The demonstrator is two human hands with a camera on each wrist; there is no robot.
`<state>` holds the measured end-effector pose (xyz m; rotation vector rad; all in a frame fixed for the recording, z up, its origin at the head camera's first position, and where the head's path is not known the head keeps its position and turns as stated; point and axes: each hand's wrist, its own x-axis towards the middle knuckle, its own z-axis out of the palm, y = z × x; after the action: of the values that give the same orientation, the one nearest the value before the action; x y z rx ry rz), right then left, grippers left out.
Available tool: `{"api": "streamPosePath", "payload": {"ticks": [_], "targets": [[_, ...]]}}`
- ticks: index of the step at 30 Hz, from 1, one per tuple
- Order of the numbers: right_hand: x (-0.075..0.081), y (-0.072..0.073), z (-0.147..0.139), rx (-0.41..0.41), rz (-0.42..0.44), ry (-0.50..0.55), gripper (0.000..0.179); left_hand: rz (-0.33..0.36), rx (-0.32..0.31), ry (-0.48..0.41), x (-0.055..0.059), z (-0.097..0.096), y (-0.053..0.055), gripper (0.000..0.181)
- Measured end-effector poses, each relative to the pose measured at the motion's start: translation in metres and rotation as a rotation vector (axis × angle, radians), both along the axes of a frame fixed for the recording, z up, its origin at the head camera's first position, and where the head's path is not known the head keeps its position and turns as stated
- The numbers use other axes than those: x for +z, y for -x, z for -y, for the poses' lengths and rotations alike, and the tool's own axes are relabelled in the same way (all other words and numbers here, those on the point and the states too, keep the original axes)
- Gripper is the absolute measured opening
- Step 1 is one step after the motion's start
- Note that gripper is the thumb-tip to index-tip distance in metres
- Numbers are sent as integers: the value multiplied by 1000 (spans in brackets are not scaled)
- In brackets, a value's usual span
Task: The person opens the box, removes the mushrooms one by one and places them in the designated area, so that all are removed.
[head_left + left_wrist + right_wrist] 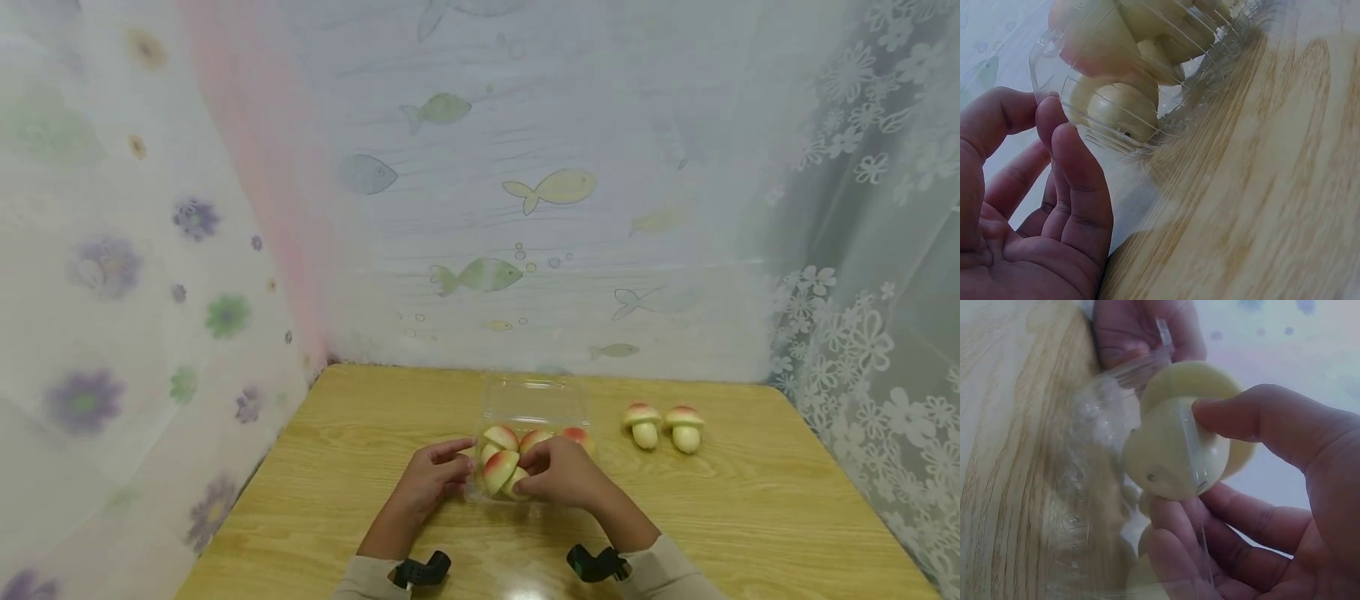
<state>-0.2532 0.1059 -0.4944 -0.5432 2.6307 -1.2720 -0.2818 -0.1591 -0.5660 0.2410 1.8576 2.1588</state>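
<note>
A clear plastic clamshell box point(536, 404) lies on the table with its lid raised at the back. My left hand point(431, 483) pinches the box's left rim point(1040, 65) between thumb and fingers. Inside the box, at the front left, a toy mushroom point(500, 472) with a red-tinged cap and pale stem is held by my right hand point(566, 473). The thumb lies on its stem in the right wrist view, and the fingers are beneath. Other toy mushrooms point(501, 435) sit behind it in the box, partly hidden by the right hand.
Two more toy mushrooms, one point(642, 425) beside the other point(685, 429), stand on the wooden table point(750, 500) right of the box. Curtains printed with fish point(487, 275) and flowers point(86, 400) close off the back and sides. Each wrist wears a black camera point(423, 569).
</note>
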Motion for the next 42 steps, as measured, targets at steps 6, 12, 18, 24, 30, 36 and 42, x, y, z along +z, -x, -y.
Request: {"api": "streamPosePath", "payload": {"ticks": [6, 12, 18, 24, 30, 36, 42], "targets": [[2, -4, -3, -32, 27, 68, 40, 6, 18, 4, 0, 2, -1, 50], [3, -8, -4, -64, 28, 109, 41, 20, 38, 11, 1, 4, -4, 50], [7, -15, -8, -134, -3, 141, 40, 26, 32, 5, 2, 4, -3, 51], [10, -20, -15, -193, -5, 184, 42, 29, 6, -5, 1, 3, -1, 50], [10, -22, -21, -235, 4, 214, 43, 32, 3, -9, 2, 2, -1, 50], [14, -21, -24, -266, 13, 235, 43, 38, 8, -3, 2, 1, -1, 50], [17, -22, -26, -255, 12, 250, 45, 37, 15, 5, 3, 0, -2, 49]]}}
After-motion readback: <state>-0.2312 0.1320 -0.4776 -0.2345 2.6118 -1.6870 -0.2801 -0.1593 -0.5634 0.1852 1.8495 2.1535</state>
